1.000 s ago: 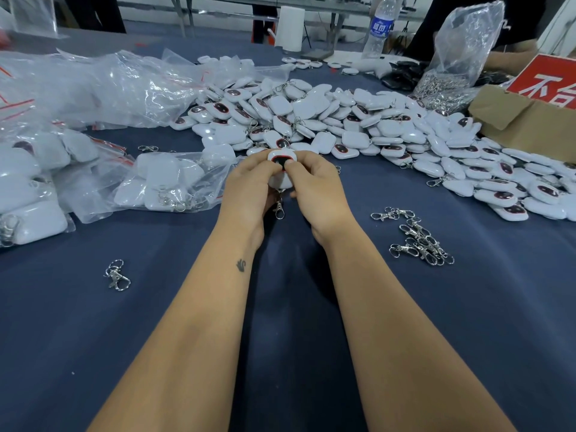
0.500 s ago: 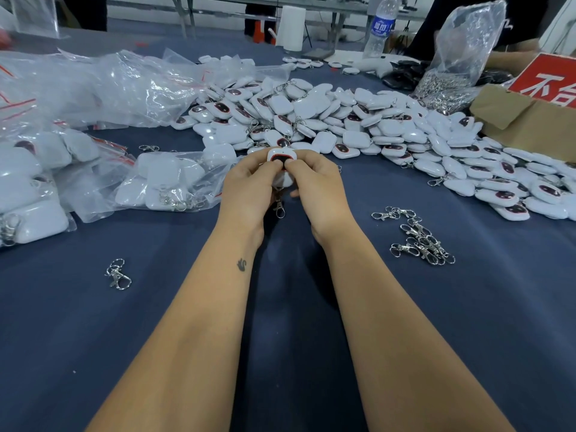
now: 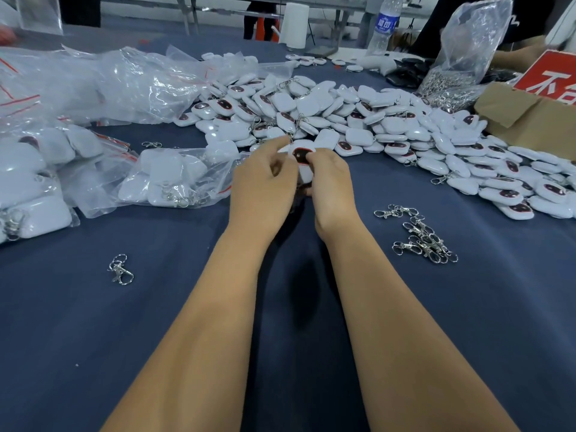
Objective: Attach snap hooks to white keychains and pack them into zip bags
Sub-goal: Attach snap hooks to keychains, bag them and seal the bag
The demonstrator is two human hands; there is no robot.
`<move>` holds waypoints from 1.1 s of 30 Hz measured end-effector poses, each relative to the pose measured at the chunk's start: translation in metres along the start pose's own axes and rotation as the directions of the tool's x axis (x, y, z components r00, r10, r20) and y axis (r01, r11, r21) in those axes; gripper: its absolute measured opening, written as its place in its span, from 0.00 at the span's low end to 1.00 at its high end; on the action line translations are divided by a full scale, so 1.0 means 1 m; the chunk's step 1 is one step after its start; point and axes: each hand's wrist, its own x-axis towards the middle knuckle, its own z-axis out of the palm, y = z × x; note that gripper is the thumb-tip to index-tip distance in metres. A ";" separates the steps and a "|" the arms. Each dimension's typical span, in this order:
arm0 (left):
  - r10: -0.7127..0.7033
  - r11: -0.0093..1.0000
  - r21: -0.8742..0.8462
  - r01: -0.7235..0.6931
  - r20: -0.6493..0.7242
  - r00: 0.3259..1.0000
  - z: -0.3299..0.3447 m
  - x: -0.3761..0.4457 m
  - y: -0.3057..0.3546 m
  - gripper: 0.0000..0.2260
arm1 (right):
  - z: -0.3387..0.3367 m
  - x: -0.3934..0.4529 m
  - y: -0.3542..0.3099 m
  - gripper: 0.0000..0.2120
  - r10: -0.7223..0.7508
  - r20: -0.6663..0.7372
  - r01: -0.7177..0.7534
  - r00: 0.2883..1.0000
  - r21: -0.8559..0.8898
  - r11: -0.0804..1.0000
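My left hand and my right hand meet at the table's middle over one white keychain with a dark red-rimmed window. My right fingers pinch its upper edge. My left fingers curl beside it, the forefinger stretched toward the pile; whether they touch the keychain I cannot tell. Its lower end and any snap hook on it are hidden between the hands. A big pile of white keychains lies just beyond. Loose snap hooks lie to the right. A filled zip bag lies to the left.
A single snap hook lies front left on the blue cloth. More filled bags and empty plastic crowd the left. A cardboard box, a bag of hooks and a water bottle stand at the back right.
The hanging snap hook seen below the keychain has gone out of sight between the hands. My left forefinger has lifted off the keychain and points forward.
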 end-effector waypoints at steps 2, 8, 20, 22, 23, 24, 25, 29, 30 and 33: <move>0.094 0.996 0.020 -0.092 -0.097 0.991 -0.009 -0.002 0.004 0.12 | 0.000 0.002 0.001 0.09 0.010 -0.032 -0.010 0.999 -0.001 1.000; 0.059 0.863 0.497 0.093 -0.282 0.957 -0.038 0.012 -0.007 0.15 | 0.000 0.005 0.004 0.07 0.019 -0.051 -0.024 0.999 -0.106 0.994; -0.084 0.786 0.598 0.155 -0.146 0.986 -0.033 0.011 -0.012 0.13 | -0.002 0.003 -0.004 0.04 0.033 0.004 -0.033 0.999 0.244 0.969; -0.105 0.892 0.422 0.163 -0.156 0.982 -0.032 0.012 -0.010 0.11 | -0.004 0.003 -0.005 0.06 0.009 0.074 -0.038 0.997 0.402 0.915; -0.131 0.938 0.301 0.173 -0.156 0.979 -0.030 0.012 -0.008 0.09 | -0.005 0.003 -0.005 0.07 -0.012 0.112 -0.042 0.994 0.465 0.884; -0.166 0.965 0.179 0.192 -0.149 0.975 -0.029 0.013 -0.007 0.10 | -0.006 0.003 -0.004 0.08 -0.035 0.149 -0.048 0.988 0.519 0.853; -0.202 0.974 0.074 0.212 -0.126 0.971 -0.028 0.012 -0.006 0.12 | -0.007 0.002 -0.004 0.10 -0.059 0.185 -0.056 0.981 0.561 0.826; -0.251 0.963 -0.110 0.246 -0.037 0.967 -0.025 0.010 0.000 0.19 | -0.007 0.001 -0.003 0.09 -0.093 0.274 -0.082 0.957 0.566 0.820; -0.247 0.961 -0.134 0.240 -0.039 0.968 -0.025 0.010 0.001 0.19 | -0.006 0.002 -0.002 0.06 -0.080 0.277 -0.084 0.958 0.535 0.840; -0.221 0.961 -0.189 0.201 -0.089 0.971 -0.025 0.011 0.001 0.15 | -0.004 0.003 0.001 0.04 -0.035 0.241 -0.057 0.970 0.362 0.930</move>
